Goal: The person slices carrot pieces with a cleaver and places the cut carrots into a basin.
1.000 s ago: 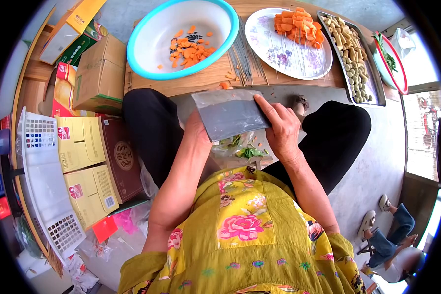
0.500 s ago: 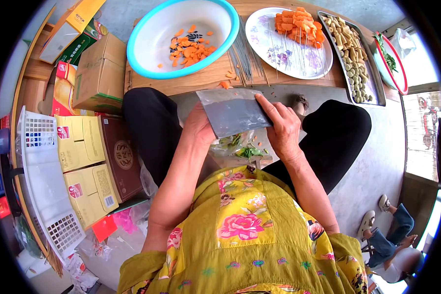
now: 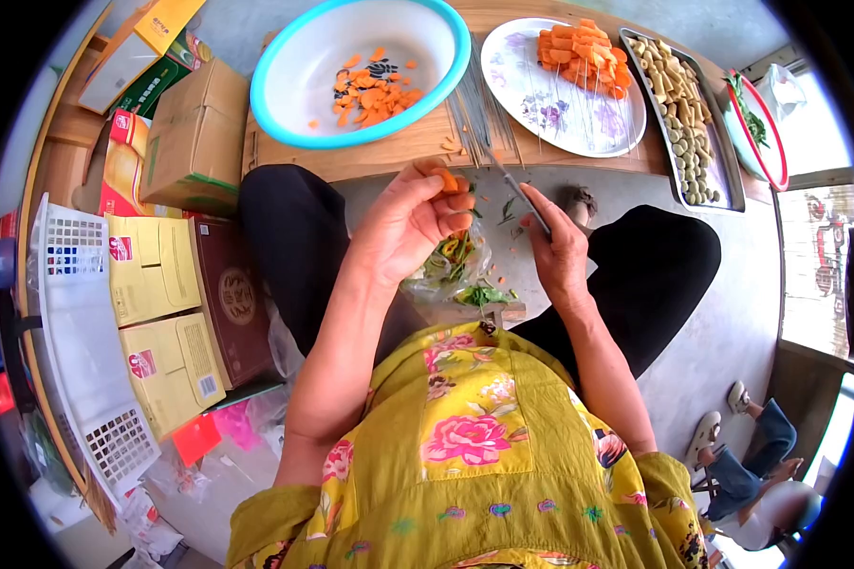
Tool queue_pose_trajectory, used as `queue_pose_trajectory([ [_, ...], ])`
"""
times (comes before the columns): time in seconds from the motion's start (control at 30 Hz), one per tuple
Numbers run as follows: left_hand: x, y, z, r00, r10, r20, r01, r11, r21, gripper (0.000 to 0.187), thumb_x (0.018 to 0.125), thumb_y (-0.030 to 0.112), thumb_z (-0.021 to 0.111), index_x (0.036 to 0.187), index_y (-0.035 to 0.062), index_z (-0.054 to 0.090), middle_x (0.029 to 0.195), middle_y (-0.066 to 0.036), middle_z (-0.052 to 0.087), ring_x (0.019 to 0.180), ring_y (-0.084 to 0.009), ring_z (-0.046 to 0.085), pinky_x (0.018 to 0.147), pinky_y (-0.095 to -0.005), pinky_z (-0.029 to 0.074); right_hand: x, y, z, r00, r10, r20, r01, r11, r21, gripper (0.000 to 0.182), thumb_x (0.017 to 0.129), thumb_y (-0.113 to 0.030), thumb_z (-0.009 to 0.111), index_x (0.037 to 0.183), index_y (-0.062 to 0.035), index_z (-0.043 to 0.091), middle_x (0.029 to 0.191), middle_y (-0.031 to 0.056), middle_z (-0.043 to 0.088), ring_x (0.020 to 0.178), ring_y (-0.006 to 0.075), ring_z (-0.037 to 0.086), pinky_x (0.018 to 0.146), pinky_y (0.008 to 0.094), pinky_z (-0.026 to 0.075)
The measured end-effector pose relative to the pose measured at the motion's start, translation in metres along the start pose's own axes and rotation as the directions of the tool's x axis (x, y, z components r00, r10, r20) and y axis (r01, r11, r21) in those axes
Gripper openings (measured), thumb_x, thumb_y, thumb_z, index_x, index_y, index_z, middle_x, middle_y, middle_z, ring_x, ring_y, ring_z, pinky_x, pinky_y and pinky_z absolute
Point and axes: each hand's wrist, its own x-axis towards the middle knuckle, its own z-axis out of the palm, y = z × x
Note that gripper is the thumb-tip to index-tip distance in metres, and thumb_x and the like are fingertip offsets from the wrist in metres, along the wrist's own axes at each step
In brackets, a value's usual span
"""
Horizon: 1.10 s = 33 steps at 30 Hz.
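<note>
My left hand (image 3: 410,218) is palm up, its thumb and fingers closed around an orange carrot piece (image 3: 453,181). In my right hand (image 3: 557,248) is a cleaver (image 3: 526,202), its blade turned nearly edge-on and pointing up toward the table. A small gap separates the blade from the carrot piece. Beyond my hands stands a white basin (image 3: 294,81) with a blue rim, carrot slices (image 3: 375,98) lying in it. Thin metal skewers (image 3: 479,109) lie beside the basin. A flowered plate (image 3: 512,76) holds skewered carrot pieces (image 3: 584,55).
A metal tray (image 3: 736,194) of skewered food stands right of the plate, near a red-rimmed bowl (image 3: 778,156) with greens. Below my hands is a plastic bag (image 3: 441,270) with vegetable scraps. Cardboard boxes (image 3: 194,137) line the left; another person's legs (image 3: 745,455) show lower right.
The cleaver has turned from broad side showing to nearly edge-on. My left hand has come out from behind the blade, turned palm up, with the carrot piece now visible.
</note>
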Motion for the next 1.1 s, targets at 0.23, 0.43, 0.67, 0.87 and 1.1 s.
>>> queue_pose_trajectory([
  [0.23, 0.005, -0.001, -0.013, 0.999, 0.039, 0.000, -0.039, 0.993, 0.114, 0.018, 0.090, 0.012, 0.062, 0.106, 0.0046, 0.059, 0.094, -0.007, 0.065, 0.084, -0.0160, 0.064, 0.074, -0.0305, 0.054, 0.000, -0.001, -0.003, 0.999, -0.032, -0.004, 0.032, 0.998, 0.049, 0.064, 0.066, 0.012, 0.055, 0.126, -0.0107, 0.057, 0.088, 0.0124, 0.062, 0.078, 0.0299, 0.061, 0.072, 0.0373, 0.050],
  [0.43, 0.003, 0.003, -0.012, 0.998, -0.054, -0.042, 0.055, 0.998, 0.037, 0.019, 0.090, 0.011, 0.061, 0.107, 0.0017, 0.060, 0.096, -0.008, 0.066, 0.087, -0.0152, 0.065, 0.078, -0.0281, 0.054, 0.003, -0.010, -0.011, 0.947, -0.320, 0.034, 0.317, 0.912, -0.260, 0.066, 0.061, 0.005, 0.059, 0.124, -0.0136, 0.060, 0.076, 0.0072, 0.056, 0.067, 0.0268, 0.055, 0.063, 0.0357, 0.046],
  [0.67, 0.003, 0.000, -0.008, 0.991, -0.132, -0.012, 0.129, 0.983, -0.129, 0.021, 0.092, 0.010, 0.057, 0.111, 0.0012, 0.057, 0.097, -0.010, 0.066, 0.084, -0.0184, 0.067, 0.072, -0.0284, 0.057, 0.004, -0.011, -0.011, 0.944, -0.327, 0.038, 0.324, 0.905, -0.275, 0.071, 0.056, 0.007, 0.059, 0.124, -0.0139, 0.060, 0.077, 0.0062, 0.057, 0.068, 0.0260, 0.055, 0.063, 0.0353, 0.046],
  [0.87, 0.005, -0.003, -0.016, 0.989, -0.147, 0.006, 0.145, 0.963, -0.228, 0.019, 0.093, 0.010, 0.056, 0.108, -0.0011, 0.061, 0.100, -0.014, 0.067, 0.088, -0.0221, 0.067, 0.074, -0.0327, 0.058, 0.003, -0.009, -0.011, 0.947, -0.320, 0.038, 0.318, 0.908, -0.272, 0.073, 0.055, 0.008, 0.058, 0.124, -0.0136, 0.060, 0.077, 0.0065, 0.056, 0.067, 0.0263, 0.054, 0.063, 0.0356, 0.046],
  [1.1, 0.005, -0.004, -0.027, 0.975, -0.193, -0.111, 0.153, 0.944, -0.293, 0.021, 0.092, 0.010, 0.058, 0.108, -0.0024, 0.061, 0.101, -0.016, 0.066, 0.091, -0.0245, 0.066, 0.079, -0.0364, 0.057, 0.004, -0.010, -0.011, 0.948, -0.316, 0.041, 0.314, 0.906, -0.283, 0.071, 0.057, 0.008, 0.058, 0.125, -0.0133, 0.059, 0.078, 0.0066, 0.056, 0.069, 0.0257, 0.056, 0.065, 0.0343, 0.046],
])
